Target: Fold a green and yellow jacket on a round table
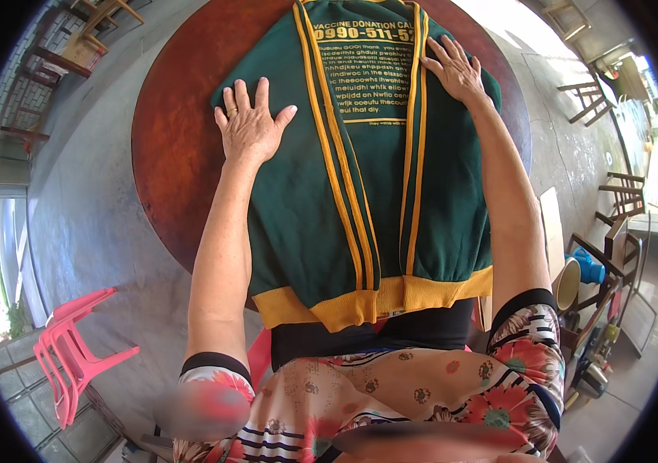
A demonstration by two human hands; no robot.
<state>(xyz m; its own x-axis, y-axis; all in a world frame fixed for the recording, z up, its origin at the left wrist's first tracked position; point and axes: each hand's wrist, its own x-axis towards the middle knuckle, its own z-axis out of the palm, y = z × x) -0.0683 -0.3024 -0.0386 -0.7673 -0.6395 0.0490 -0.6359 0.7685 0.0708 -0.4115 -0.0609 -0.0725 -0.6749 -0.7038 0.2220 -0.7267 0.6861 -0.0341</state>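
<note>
A dark green jacket (300, 226) with yellow stripes and a yellow ribbed hem (283, 304) lies spread on a round reddish-brown table (173, 144). Its hem hangs over the near table edge, above my lap. Between the two striped front edges shows a panel of yellow printed writing (372, 75). My left hand (251, 127) rests flat on the left side of the jacket, fingers spread, a ring on one finger. Farther up on the right, my right hand (457, 72) lies palm down beside the striped edge, fingers apart. Neither hand grips the cloth.
A pink plastic chair (80, 353) is on the concrete floor (92, 191) at the left. Wooden chairs (624, 194) stand along the right. Near my right elbow are a blue plastic container (589, 266) and a beige bowl-like vessel (566, 283). More wooden furniture (74, 52) is at the upper left.
</note>
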